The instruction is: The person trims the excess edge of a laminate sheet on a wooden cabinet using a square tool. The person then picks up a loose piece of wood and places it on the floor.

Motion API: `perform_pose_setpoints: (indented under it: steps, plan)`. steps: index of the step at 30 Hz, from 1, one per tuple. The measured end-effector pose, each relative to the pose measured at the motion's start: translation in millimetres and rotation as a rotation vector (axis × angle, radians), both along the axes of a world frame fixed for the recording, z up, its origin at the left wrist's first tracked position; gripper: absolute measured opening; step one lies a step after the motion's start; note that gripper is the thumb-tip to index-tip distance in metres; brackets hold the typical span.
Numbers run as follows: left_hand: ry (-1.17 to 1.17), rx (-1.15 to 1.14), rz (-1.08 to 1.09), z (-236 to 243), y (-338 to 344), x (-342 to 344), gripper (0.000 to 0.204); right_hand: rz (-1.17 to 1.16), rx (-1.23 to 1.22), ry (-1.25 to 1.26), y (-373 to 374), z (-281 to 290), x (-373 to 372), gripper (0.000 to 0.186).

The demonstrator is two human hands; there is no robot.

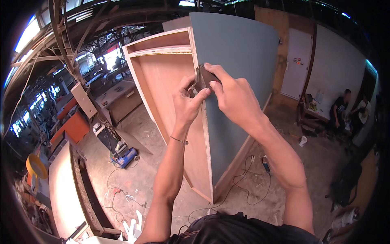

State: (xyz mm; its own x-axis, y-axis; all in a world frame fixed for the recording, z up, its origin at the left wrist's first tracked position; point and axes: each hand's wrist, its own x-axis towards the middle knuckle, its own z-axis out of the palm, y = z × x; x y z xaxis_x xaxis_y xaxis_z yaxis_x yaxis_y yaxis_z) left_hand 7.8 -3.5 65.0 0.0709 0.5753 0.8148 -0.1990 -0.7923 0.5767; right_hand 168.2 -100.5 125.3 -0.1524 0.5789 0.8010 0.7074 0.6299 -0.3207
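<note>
A tall plywood cabinet carcass (164, 89) stands in front of me, with a blue-grey panel (235, 44) along its right side. Just over the upright edge between them, both hands hold a small dark brown folded sheet (209, 76) that looks like sandpaper. My right hand (236, 95) grips the sheet's right part between thumb and fingers. On its left part, my left hand (186, 99) pinches with curled fingers, its thumb pointing toward the right hand. Whether the sheet touches the wood cannot be made out.
A blue-based machine (126, 157) stands on the floor at left, near a post with a grey box (83, 99). Cables (243, 175) trail around the cabinet's foot. A pale workbench board (65, 191) lies at lower left. Two people (343, 110) sit at far right.
</note>
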Motion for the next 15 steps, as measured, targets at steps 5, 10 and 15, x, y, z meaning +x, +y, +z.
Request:
perform_pose_setpoints:
  steps: [5,10,15]
  plan:
    - [0.186,0.122,0.166,24.5,-19.9,-0.4,0.066,0.016,-0.086,0.2,-26.4,-17.1,10.7,0.039]
    - [0.019,0.134,0.073,24.7,-10.2,7.8,0.053,-0.018,0.02,0.15,-16.0,-3.8,-0.3,0.038]
    - [-0.025,0.153,0.07,24.7,-2.4,4.3,0.038,-0.017,0.048,0.116,-3.5,2.1,-12.9,0.036]
